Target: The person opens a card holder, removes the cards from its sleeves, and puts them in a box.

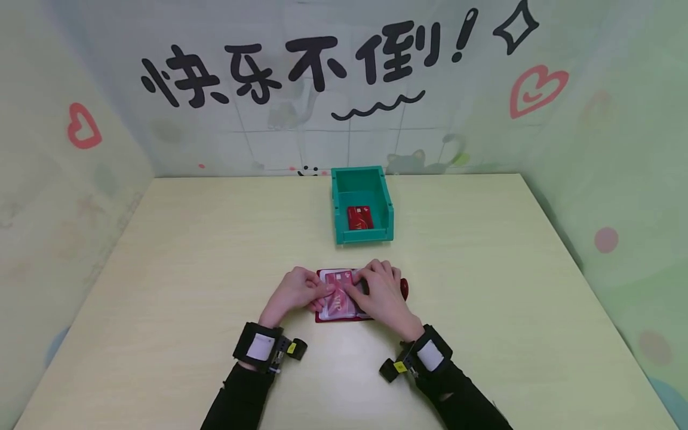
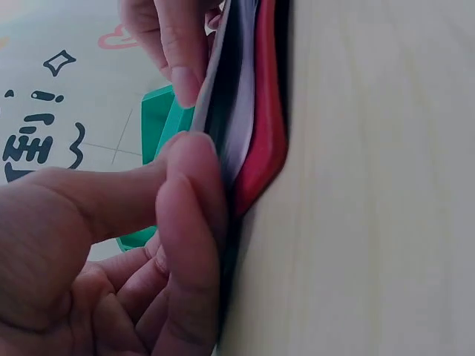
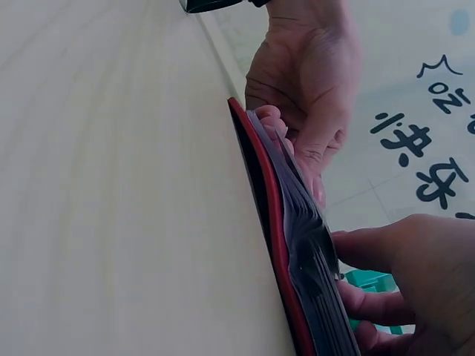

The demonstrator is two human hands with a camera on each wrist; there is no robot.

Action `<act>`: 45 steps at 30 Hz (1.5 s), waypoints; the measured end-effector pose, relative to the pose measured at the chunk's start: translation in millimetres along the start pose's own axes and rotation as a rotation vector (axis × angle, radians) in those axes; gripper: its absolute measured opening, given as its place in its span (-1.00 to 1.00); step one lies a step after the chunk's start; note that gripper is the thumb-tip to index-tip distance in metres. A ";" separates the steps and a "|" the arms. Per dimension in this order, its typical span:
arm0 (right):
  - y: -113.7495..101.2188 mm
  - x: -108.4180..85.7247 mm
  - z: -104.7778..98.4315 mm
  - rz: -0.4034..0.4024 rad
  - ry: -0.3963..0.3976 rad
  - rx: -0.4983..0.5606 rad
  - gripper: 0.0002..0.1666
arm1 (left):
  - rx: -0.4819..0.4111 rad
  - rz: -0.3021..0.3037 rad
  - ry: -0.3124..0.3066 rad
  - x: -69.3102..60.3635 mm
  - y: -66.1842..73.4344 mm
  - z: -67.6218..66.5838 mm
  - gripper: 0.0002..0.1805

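Observation:
A red card holder [image 1: 344, 320] lies open on the table, with clear plastic sleeves [image 3: 293, 215] stacked inside its cover. A pinkish-red card [image 1: 338, 306] shows through the top sleeve. My left hand [image 1: 303, 291] pinches the left side of the sleeve between thumb and fingers; the left wrist view shows that edge lifted off the red cover [image 2: 263, 141]. From the right, my right hand [image 1: 384, 298] holds the sleeves, its thumb and index finger close together beside the card. My right palm hides most of the holder's right half.
Beyond the hands stands a teal bin [image 1: 362, 235] with a red card [image 1: 359, 218] lying inside. A pale wooden table [image 1: 215, 251] carries both. Printed panels [image 1: 344, 143] with lettering rise at its back and sides.

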State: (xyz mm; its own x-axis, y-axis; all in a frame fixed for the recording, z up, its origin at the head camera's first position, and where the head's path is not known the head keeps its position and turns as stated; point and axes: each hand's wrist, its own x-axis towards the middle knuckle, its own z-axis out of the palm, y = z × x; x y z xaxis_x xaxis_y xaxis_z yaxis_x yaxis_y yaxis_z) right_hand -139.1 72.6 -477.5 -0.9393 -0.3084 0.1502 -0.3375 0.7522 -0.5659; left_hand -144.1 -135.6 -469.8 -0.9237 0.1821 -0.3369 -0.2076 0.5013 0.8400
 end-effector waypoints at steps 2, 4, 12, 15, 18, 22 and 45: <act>0.4 1.3 0.2 0.021 -0.011 0.014 -0.72 | 0.013 0.010 0.001 0.3 0.9 0.9 -0.77; 0.7 2.8 0.0 0.036 -0.022 0.035 -0.70 | 0.024 0.013 0.003 0.5 1.8 1.4 -0.78; 4.5 6.1 -7.4 0.095 -0.026 0.112 -0.74 | 0.030 0.014 0.003 0.9 5.5 1.8 -0.77; 7.9 6.5 -12.0 0.114 -0.039 0.128 -0.76 | 0.026 -0.005 0.014 0.6 4.9 2.6 -0.78; 12.1 7.8 -16.1 0.134 -0.069 0.130 -0.77 | 0.033 -0.027 0.031 0.4 3.9 3.2 -0.80; 17.3 12.1 -22.1 0.153 -0.119 0.150 -0.79 | 0.036 -0.035 0.038 0.1 3.9 3.8 -0.80; 15.6 77.7 -89.9 0.089 -0.182 0.197 -0.72 | -0.001 -0.026 0.022 2.1 -0.7 4.8 -0.82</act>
State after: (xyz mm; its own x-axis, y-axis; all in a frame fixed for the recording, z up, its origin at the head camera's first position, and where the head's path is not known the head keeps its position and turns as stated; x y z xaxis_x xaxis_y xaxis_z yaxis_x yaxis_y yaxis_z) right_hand -222.9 112.7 -401.7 -0.9323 -0.3588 -0.0451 -0.2188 0.6588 -0.7198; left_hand -144.4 -131.5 -473.1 -0.9251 0.1503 -0.3487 -0.2314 0.5048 0.8316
